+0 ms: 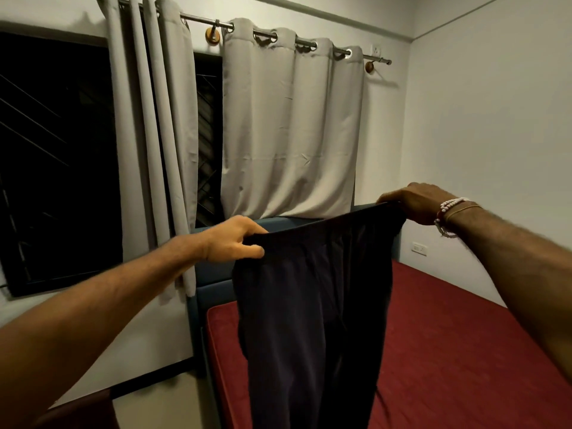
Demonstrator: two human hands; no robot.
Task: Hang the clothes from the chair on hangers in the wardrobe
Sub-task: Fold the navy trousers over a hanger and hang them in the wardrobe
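A pair of dark navy trousers (312, 305) hangs in the air in front of me, held up by its waistband. My left hand (232, 239) pinches the left end of the waistband between thumb and fingers. My right hand (414, 201) grips the right end, slightly higher, with bead bracelets on its wrist. The legs drop straight down past the bottom edge of the view. No hanger, chair or wardrobe is in view.
A bed with a dark red cover (448, 351) and a teal headboard (213, 274) stands below and behind the trousers. Grey curtains (288, 134) hang on a rod over a dark window (55, 165). A white wall (495, 119) closes the right side.
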